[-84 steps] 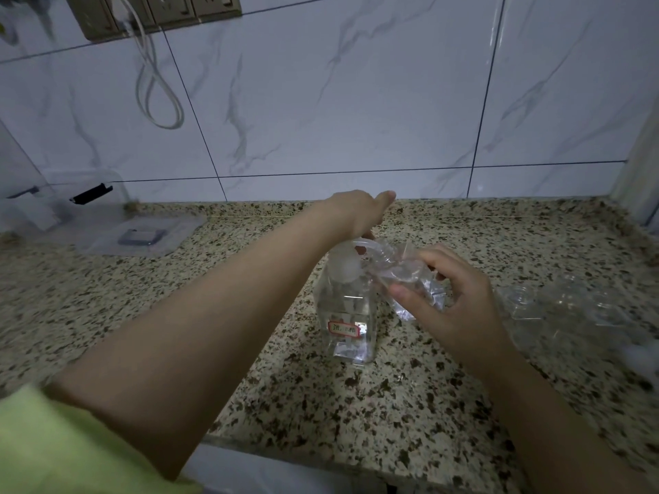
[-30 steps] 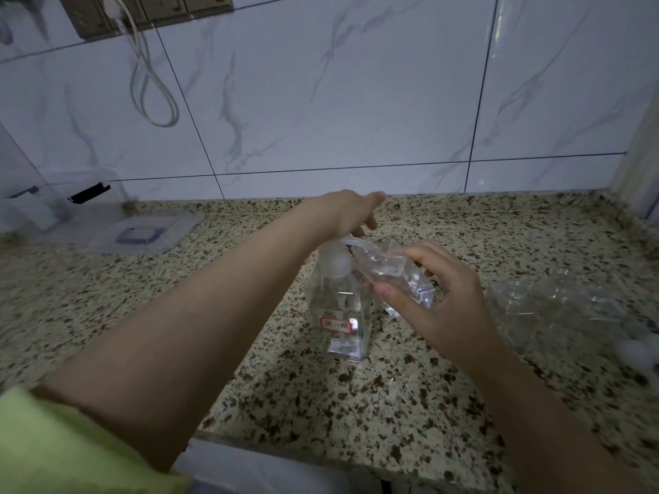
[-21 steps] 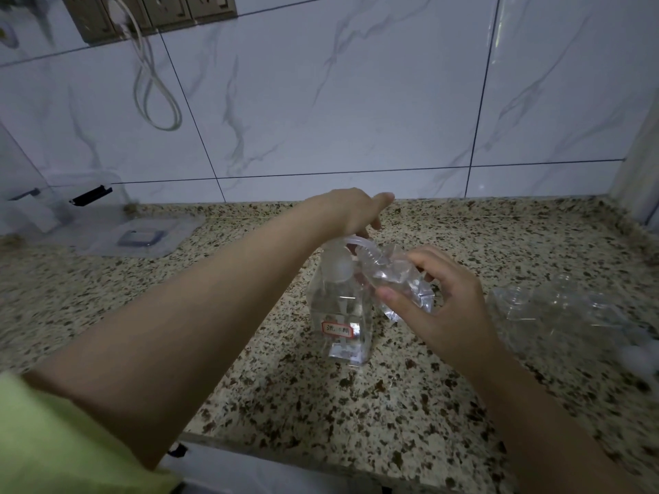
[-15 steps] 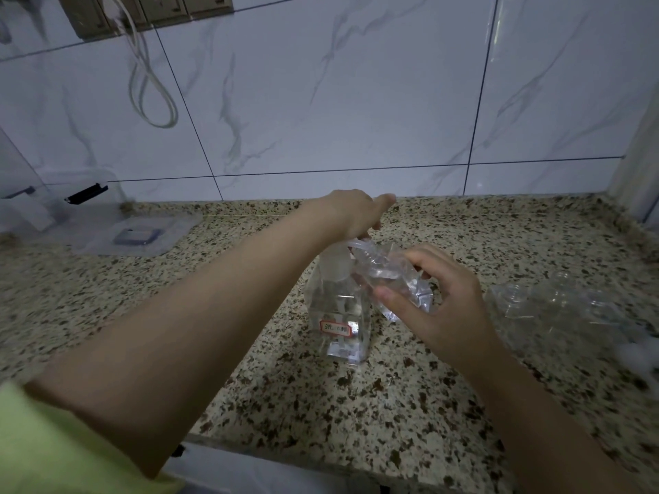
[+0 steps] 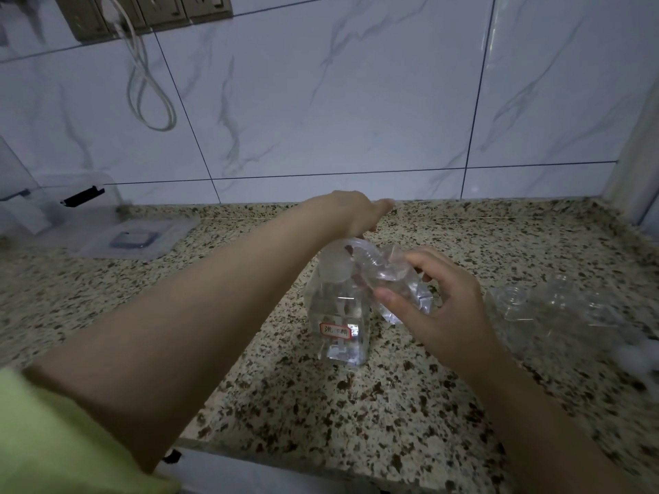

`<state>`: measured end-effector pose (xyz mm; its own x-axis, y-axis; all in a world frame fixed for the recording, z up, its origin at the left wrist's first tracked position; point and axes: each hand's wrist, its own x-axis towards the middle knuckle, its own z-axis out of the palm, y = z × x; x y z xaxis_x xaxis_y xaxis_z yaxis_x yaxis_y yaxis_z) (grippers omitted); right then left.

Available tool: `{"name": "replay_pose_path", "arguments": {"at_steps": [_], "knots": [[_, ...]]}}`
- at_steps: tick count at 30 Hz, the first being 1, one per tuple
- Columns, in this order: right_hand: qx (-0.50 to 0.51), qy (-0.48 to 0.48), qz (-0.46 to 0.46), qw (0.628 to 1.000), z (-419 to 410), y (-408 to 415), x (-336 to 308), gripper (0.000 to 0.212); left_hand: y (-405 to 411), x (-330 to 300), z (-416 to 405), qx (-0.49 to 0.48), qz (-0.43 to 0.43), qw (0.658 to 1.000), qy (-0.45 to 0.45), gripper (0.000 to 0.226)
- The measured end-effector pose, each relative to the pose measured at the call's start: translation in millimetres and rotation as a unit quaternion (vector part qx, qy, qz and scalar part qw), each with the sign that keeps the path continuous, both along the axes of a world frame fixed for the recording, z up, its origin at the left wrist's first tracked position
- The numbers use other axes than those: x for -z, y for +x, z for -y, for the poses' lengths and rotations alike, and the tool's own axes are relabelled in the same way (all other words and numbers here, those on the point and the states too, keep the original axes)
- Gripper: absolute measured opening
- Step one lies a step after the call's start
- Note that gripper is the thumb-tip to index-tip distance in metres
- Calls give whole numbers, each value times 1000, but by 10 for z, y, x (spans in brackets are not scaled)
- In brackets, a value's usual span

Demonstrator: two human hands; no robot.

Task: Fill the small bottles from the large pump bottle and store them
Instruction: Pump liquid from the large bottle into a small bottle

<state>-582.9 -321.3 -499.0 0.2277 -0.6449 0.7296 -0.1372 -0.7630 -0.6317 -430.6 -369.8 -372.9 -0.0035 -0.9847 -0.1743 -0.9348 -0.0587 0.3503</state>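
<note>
Large pump bottle (image 5: 338,315): stands upright near the middle of the table (image 5: 392,404), clear, squarish body, clear liquid inside, small red-framed label low on its front face. Writing on the label too small to read.

Table: speckled granite, beige with dark flecks, front edge visible at the bottom of the view. Wall (image 5: 356,101) behind: large white marble-look tiles with grey veins and dark grout lines. Socket strip (image 5: 142,12) at top left, a white cable (image 5: 149,83) hanging from it in a loop. Light is dim.

Left hand (image 5: 351,217): reaches across from the left, lies on top of the pump head, fingers fairly straight and pointing right, pressing rather than gripping. Green sleeve (image 5: 53,440) at the lower left corner.

Right hand (image 5: 438,304): fingers and thumb curled round a small bottle (image 5: 396,279), clear plastic, held tilted with its mouth up against the pump spout, just right of the large bottle's neck. Whether any liquid is in it cannot be told.

Other things: a clear plastic storage box (image 5: 53,215) at far left against the wall, its lid (image 5: 132,238) lying flat on the table beside it. To the right of the right hand, more empty small clear bottles (image 5: 556,308) lie grouped on the table; outlines blur together, count uncertain. A white blurred object (image 5: 638,358) at the right edge, not identifiable.

The left forearm crosses in front of the table's left-centre and hides part of the pump bottle's shoulder.
</note>
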Motion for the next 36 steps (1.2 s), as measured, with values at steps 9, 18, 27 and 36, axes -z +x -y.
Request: {"name": "replay_pose_path", "arguments": {"at_steps": [9, 18, 27, 36], "knots": [[12, -8, -2, 1000, -19, 5, -5, 37, 15, 64, 28, -18, 12, 1000, -21, 73], [11, -19, 2, 1000, -16, 3, -5, 37, 40, 60, 2, -15, -60, 997, -49, 63], [14, -22, 2, 1000, -13, -1, -7, 38, 62, 31, 16, -8, -78, 996, -38, 59], [27, -19, -9, 999, -25, 15, -15, 34, 57, 72, 27, 1, -72, 997, -29, 62]]}}
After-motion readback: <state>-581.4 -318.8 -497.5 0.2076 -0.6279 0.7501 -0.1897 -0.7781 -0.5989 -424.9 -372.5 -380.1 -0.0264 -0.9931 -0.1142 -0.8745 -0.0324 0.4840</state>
